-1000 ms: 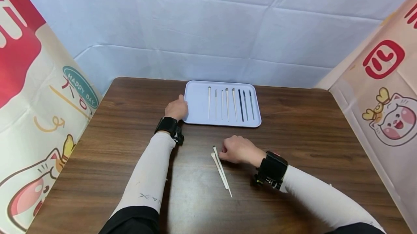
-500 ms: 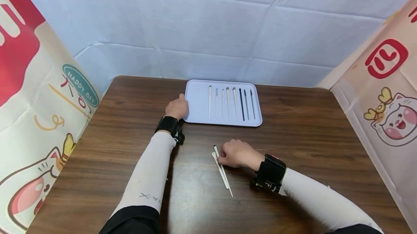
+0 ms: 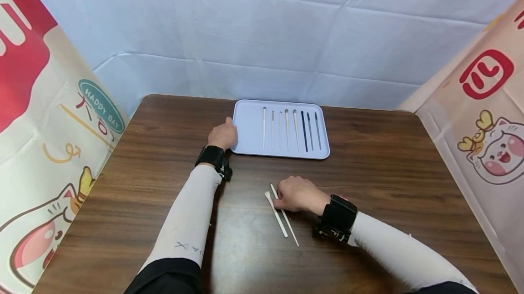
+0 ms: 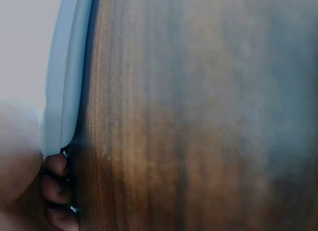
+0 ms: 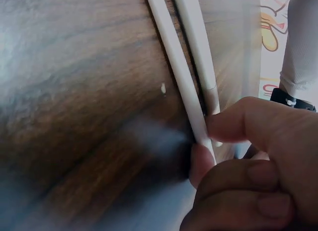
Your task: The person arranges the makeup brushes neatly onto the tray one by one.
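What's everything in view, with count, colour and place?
tray: 1, pale blue, far middle of the table
white sticks: 5, side by side in the tray
dark sticks: 3, right part of the tray
loose sticks: 2, white, on the table in front of the tray
table: 1, dark brown wood
backdrop: 1, white cloth, behind the table
banners: 2, cartoon prints, left and right sides
wristbands: 2, black, one per wrist
sleeves: 2, white, on both forearms
left hand: holds the tray's left edge
right hand: pinches one loose stick at its far end
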A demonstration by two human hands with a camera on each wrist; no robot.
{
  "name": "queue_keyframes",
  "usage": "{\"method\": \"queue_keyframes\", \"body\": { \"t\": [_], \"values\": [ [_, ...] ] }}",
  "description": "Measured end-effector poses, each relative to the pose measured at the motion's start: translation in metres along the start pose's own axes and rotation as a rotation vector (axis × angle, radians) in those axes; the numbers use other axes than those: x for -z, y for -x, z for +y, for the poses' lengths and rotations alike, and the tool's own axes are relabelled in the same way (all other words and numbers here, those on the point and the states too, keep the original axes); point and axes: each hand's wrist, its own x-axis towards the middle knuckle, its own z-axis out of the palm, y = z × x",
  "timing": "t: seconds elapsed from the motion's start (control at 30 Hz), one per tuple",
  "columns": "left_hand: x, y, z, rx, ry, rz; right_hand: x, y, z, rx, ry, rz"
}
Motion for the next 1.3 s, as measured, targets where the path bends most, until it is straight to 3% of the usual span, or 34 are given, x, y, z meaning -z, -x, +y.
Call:
{"method": "queue_keyframes", "body": {
  "t": [0.27,0.83,1.3],
  "values": [
    [0.002,0.002,0.001,-0.008,0.010,0.001,0.003,0.000,0.000,-0.016,0.006,0.004],
    [-0.002,-0.011,-0.006,-0.015,0.004,0.011,0.016,0.001,-0.001,-0.051,0.029,0.017],
    [0.000,-0.003,-0.003,-0.009,0.005,-0.002,0.026,-0.002,0.000,-0.040,0.004,-0.001]
  ]
}}
